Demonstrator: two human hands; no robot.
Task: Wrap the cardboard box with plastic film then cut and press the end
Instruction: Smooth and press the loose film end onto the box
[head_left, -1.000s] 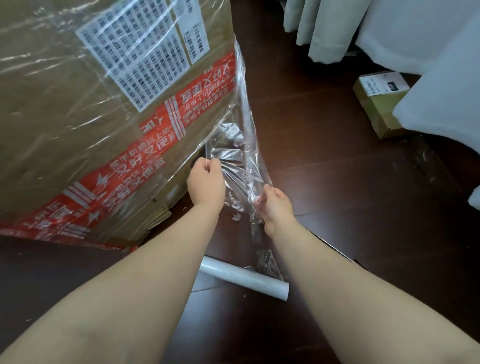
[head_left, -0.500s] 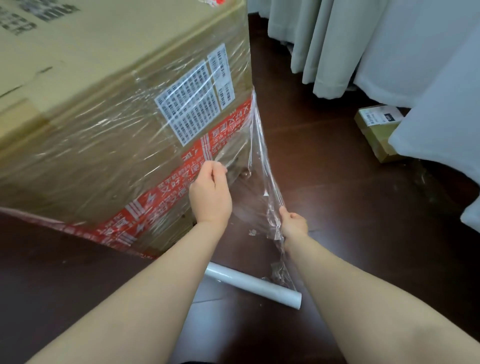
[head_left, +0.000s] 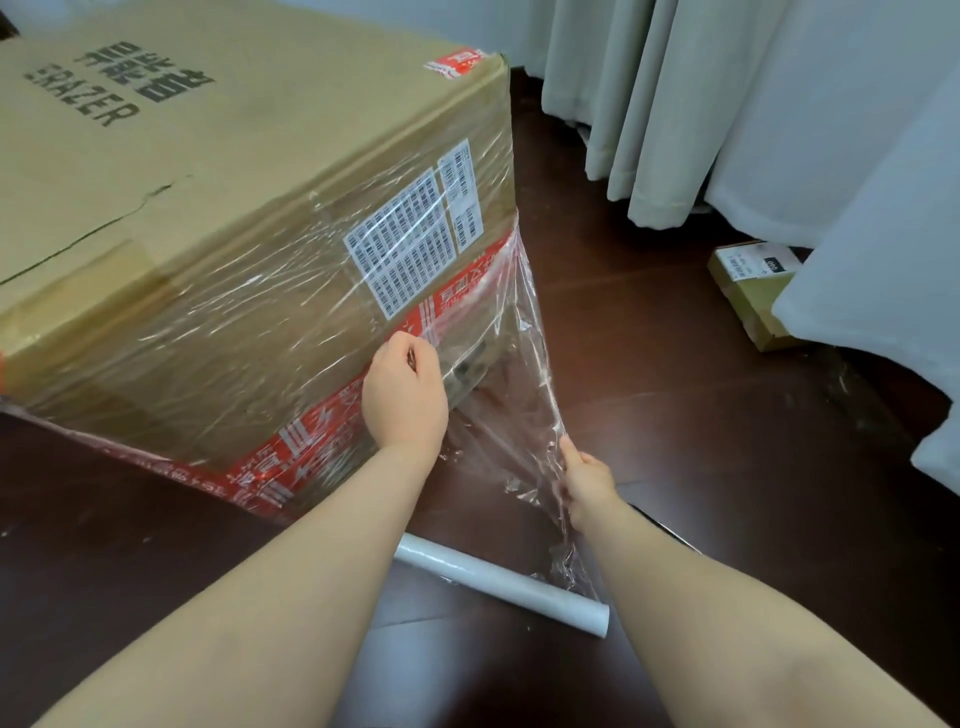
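The left hand (head_left: 405, 395) was against the near face of the cardboard box (head_left: 208, 182), low and toward its right corner, fingers curled, with thumb and forefinger closed together on the plastic film (head_left: 519, 395) where it lay on the cardboard. The right hand (head_left: 589, 480) was lower and to the right, clear of the box, fingers wrapped round a gathered bunch of the same film. Between that grip and the box's right vertical corner the film stood stretched in a taut, wrinkled sheet; below the right hand a crumpled tail of it ran down to the film roll (head_left: 498, 577). The roll, white, lay flat on the dark wooden floor (head_left: 675, 415) between the two forearms, slanting from left to near right. The box sat on the floor at left, filling much of the view, its near face covered in film layers. Under the film were white barcode labels (head_left: 410, 249) and a band of red printed tape (head_left: 311, 441) running diagonally across the lower part of that face. The top of the box was bare cardboard bearing dark print. At far right a small cardboard parcel (head_left: 753, 291) with a label lay on the floor, partly under white fabric (head_left: 883, 234). Pale curtains (head_left: 649, 104) hung to the floor at the far side.
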